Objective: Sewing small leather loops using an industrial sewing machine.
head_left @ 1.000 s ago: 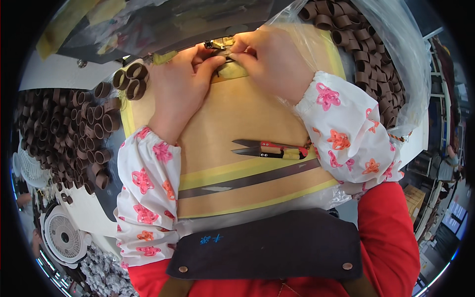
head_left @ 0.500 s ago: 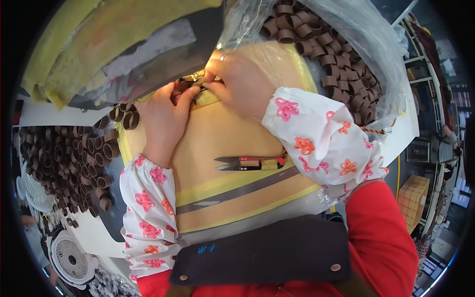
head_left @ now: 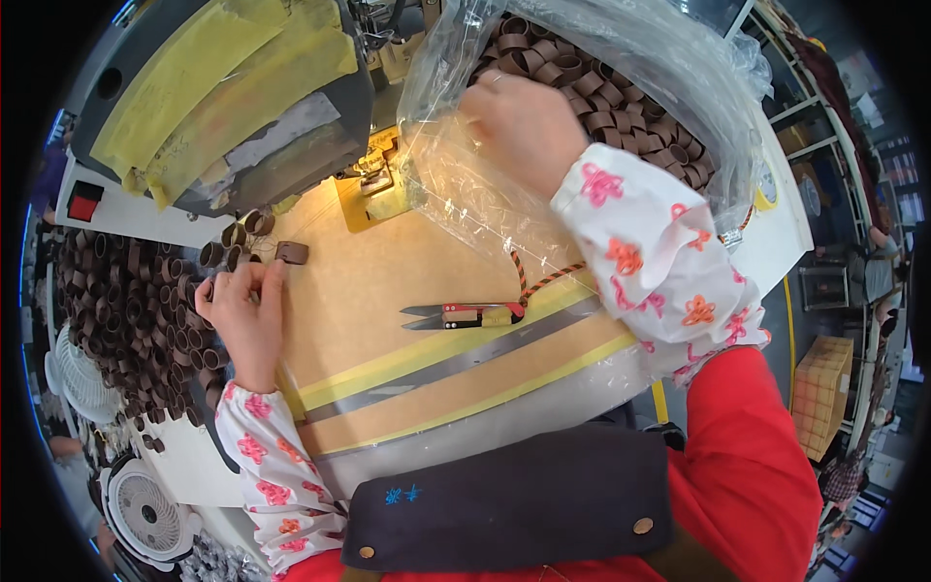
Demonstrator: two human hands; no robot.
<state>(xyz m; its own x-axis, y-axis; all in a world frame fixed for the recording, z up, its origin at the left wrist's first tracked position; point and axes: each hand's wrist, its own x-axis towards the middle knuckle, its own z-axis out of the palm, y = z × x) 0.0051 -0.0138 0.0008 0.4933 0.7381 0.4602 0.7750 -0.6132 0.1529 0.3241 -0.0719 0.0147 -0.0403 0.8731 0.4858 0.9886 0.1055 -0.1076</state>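
My left hand (head_left: 244, 315) is at the left edge of the tan work surface (head_left: 373, 276), its fingers drawn together. At its fingertips is a small brown loop (head_left: 293, 252), like a short band joined into a ring. My right hand (head_left: 524, 126) reaches over the clear plastic bag (head_left: 456, 184), beside the many brown loops (head_left: 621, 112) in it. Its fingers are bent down and partly hidden and blurred, so what they touch is unclear. Between the hands, the lit metal plate and presser foot (head_left: 376, 179) of a sewing machine hold no loop that I can see.
Thread snips (head_left: 461, 316) with a striped cord (head_left: 553, 279) lie on the work surface. A large heap of brown loops (head_left: 126, 310) is at left. The machine head (head_left: 233, 107), patched with yellow tape, overhangs the upper left. A white fan (head_left: 147, 509) stands lower left.
Both hands have left the machine's needle area. My left hand has moved left and nearer with a loop at its fingertips; my right has moved up and right to the bag, which has shifted left.
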